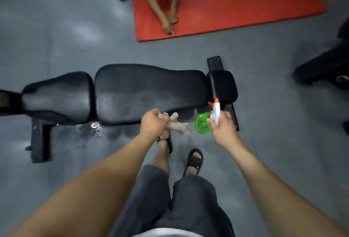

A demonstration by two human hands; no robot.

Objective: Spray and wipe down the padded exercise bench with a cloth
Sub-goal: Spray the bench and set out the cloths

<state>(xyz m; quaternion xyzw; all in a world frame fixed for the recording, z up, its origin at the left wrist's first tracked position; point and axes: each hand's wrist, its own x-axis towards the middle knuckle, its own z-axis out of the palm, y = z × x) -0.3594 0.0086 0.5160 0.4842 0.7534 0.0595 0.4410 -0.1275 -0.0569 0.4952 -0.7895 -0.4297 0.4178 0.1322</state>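
Observation:
A black padded exercise bench (147, 91) lies across the view, with a long back pad in the middle, a seat pad at the left and a small pad at the right end. My left hand (154, 123) grips a crumpled beige cloth (177, 124) at the bench's near edge. My right hand (223, 127) holds a spray bottle (203, 123) with a green body and a white and orange trigger head, its nozzle pointing toward the bench's right end.
The bench's black foot (39, 142) stands on the grey floor at the left, with a wet patch (95, 128) beside it. A red mat (245, 2) lies beyond the bench, another person's legs on it. Dark equipment (321, 67) sits at the right. My sandalled feet are below the hands.

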